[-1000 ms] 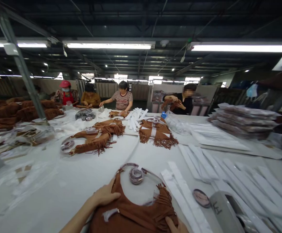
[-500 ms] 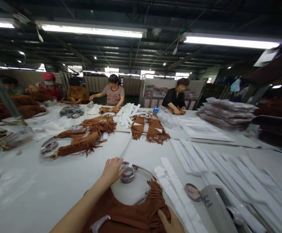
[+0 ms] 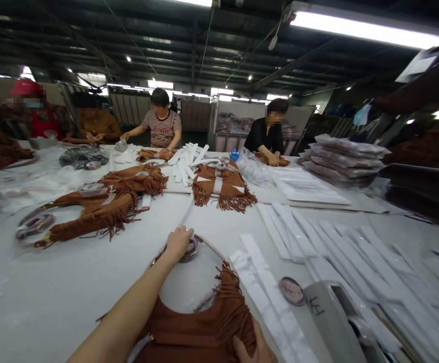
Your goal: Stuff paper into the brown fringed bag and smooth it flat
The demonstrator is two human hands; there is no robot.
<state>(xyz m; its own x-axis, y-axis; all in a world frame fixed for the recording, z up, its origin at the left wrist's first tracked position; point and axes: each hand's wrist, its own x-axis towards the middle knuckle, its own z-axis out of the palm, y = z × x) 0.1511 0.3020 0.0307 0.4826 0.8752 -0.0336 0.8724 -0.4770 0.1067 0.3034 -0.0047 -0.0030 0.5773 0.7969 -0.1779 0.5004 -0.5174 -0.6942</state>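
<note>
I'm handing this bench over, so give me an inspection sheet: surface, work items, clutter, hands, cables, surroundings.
Surface: white table, strewn with white strips at right.
Work items: brown fringed bag; coil, partly hidden.
Clutter: grey device and round item near the strips.
Hands: left hand over the coil; right hand on the bag's fringed side.
Cables: hanging cord beside a ceiling light.
Surroundings: person in striped top and person in black across the table; stacked plastic-wrapped packages.

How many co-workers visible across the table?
4 clearly visible, left to right: red-capped person, mustard-topped person, stripe-shirted person, black-topped person. Others may be hidden, especially near the left edge.
</note>
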